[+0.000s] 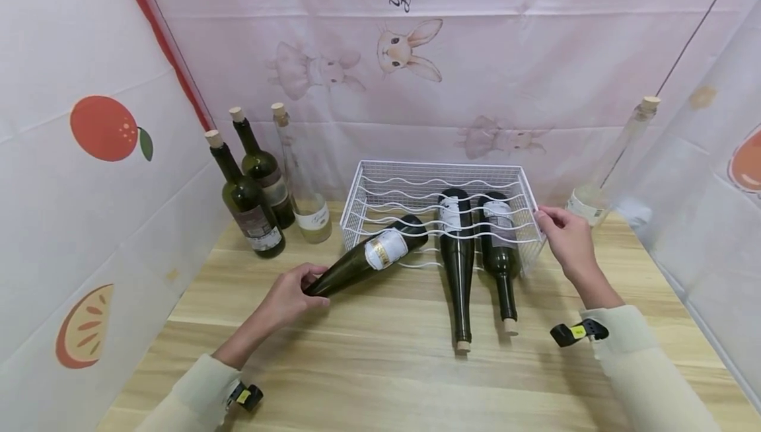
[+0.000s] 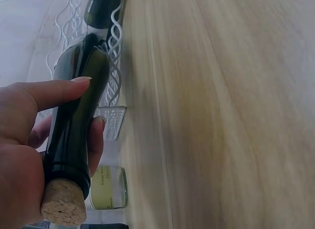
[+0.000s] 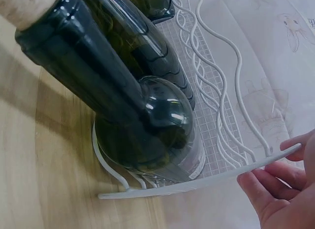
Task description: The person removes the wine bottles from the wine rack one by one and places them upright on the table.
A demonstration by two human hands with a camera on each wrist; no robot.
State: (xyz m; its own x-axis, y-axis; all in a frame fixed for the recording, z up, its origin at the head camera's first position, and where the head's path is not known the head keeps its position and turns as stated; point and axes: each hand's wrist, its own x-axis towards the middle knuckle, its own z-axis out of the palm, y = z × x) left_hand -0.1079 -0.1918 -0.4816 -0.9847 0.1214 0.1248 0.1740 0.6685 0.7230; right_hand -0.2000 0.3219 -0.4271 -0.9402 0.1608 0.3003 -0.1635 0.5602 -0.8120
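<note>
My left hand grips a dark green wine bottle by its neck, close to the cork. The bottle slants, its base overlapping the front left of the white wire rack in the head view. Two more corked bottles lie in the rack: a slender one in the middle and a broader-shouldered one to its right, necks jutting out over the front. With thumb and fingertips, my right hand pinches the rack's right side edge, as the right wrist view shows.
Two dark corked bottles and a clear one stand left of the rack. Another clear corked bottle stands behind my right hand. All are on a wooden table with patterned cloth walls around it.
</note>
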